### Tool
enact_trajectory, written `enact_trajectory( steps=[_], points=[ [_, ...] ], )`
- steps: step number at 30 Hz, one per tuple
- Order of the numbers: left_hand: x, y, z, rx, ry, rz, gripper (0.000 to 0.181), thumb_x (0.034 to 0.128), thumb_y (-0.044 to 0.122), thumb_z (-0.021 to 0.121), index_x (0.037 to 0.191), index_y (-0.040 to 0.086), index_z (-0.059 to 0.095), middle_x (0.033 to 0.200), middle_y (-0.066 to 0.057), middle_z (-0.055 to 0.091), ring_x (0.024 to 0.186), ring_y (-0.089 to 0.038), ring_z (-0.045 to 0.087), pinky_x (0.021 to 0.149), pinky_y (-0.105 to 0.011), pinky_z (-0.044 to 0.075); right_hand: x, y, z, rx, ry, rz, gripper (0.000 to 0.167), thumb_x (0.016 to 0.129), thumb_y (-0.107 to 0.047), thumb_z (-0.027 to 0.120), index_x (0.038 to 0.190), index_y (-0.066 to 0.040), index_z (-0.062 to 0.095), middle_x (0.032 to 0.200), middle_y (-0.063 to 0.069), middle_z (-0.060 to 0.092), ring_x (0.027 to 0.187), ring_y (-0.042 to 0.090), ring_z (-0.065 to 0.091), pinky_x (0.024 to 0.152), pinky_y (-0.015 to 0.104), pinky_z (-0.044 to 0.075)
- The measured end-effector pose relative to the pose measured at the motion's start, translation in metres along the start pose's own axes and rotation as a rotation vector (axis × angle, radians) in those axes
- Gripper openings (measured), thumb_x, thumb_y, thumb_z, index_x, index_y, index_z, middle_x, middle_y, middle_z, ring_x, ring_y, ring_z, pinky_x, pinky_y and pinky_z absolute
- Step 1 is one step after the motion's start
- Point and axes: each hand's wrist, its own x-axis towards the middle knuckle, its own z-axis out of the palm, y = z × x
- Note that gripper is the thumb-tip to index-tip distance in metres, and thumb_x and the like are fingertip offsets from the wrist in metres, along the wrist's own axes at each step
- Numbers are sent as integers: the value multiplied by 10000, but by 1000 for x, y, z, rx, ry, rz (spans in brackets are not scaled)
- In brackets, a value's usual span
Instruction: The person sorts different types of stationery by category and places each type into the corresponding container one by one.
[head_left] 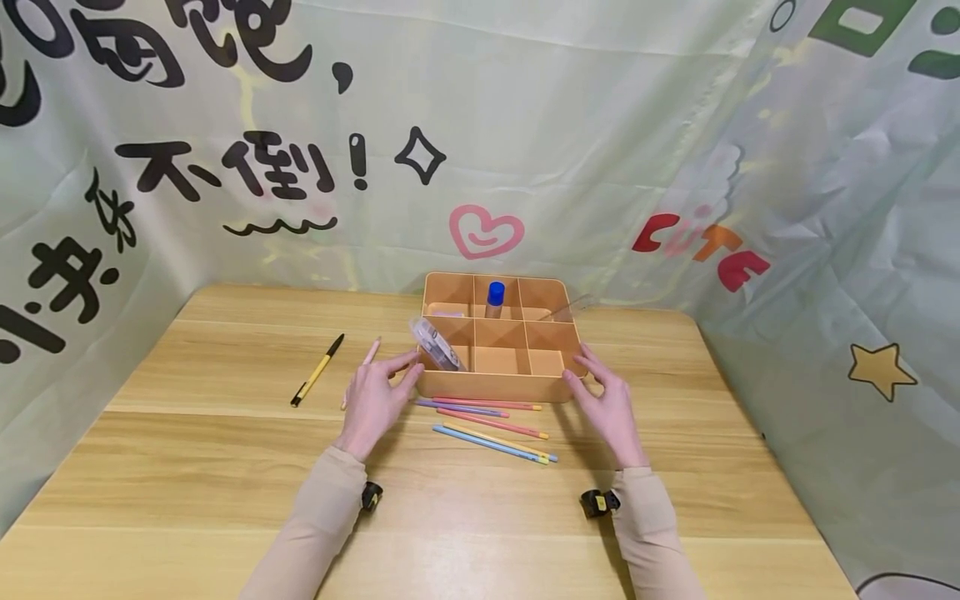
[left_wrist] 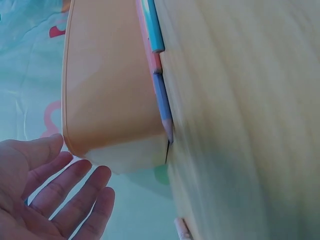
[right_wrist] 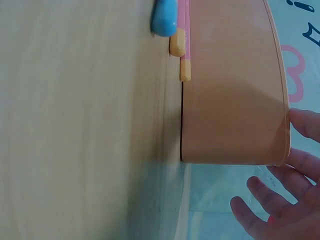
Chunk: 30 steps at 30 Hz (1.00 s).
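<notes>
on the wooden table [head_left: 480, 517] the orange divided box [head_left: 491, 386] sits right between the person's hands, one at each near corner; the left hand [head_left: 373, 402] and the right hand [head_left: 609, 410] are loosely spread, fingers parted, thumb tips at the rim; how firmly they touch it, i cannot tell from here; coloured pencils [head_left: 491, 423] lie just in front of the box; a blue-capped tube [head_left: 495, 294] stands in its middle back compartment.
</notes>
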Motion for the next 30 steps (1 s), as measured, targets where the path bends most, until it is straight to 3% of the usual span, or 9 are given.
enact_trajectory(
  steps=[4,6,10,13,15,21,30],
  points=[
    [4,-6,-8,21,1,5,330,949,323,702,1218,135,735,1234,-148,714,1306,-398,590,400,-266,339,-1,-1,0,-11,3,4,444,969,-212,676,1325,45,611,1545,171,472,1413,412,469,1103,575,450],
    [6,-10,-15,41,-8,-4,343,942,328,711,1216,123,735,1200,-162,731,1089,-399,709,431,-279,345,-1,-1,0,-12,2,5,448,968,-211,677,1327,48,608,1543,173,474,1411,409,472,1089,579,457],
    [8,-21,-30,83,-57,-33,377,946,321,706,1255,106,710,1139,-140,764,901,-353,742,597,-348,501,0,-2,0,-4,1,11,448,967,-208,677,1324,53,608,1540,178,475,1410,409,473,1074,581,460],
    [10,-29,-42,104,-112,-60,424,957,292,686,1328,90,657,1172,-129,757,1014,-328,741,770,-437,580,0,-4,0,-3,0,15,449,968,-217,677,1323,49,610,1541,171,477,1412,408,471,1074,580,462],
    [11,-34,-50,112,-157,-87,470,962,277,675,1378,68,610,1219,-143,737,1058,-341,726,821,-486,582,0,-4,0,-4,-3,18,453,970,-229,675,1326,44,610,1544,166,475,1417,408,466,1077,582,461],
    [11,-44,-64,163,-274,-168,578,955,279,678,1453,39,511,1310,-195,671,1134,-385,675,812,-489,566,-2,-3,-1,18,-19,25,444,976,-238,667,1334,20,613,1563,158,452,1433,419,442,1094,598,452],
    [10,-49,-70,193,-324,-196,612,928,254,712,1453,24,497,1302,-222,657,1139,-402,648,803,-485,542,-1,0,-3,14,-27,17,422,979,-240,664,1316,11,632,1563,164,450,1420,438,448,1078,619,461]
  ],
)
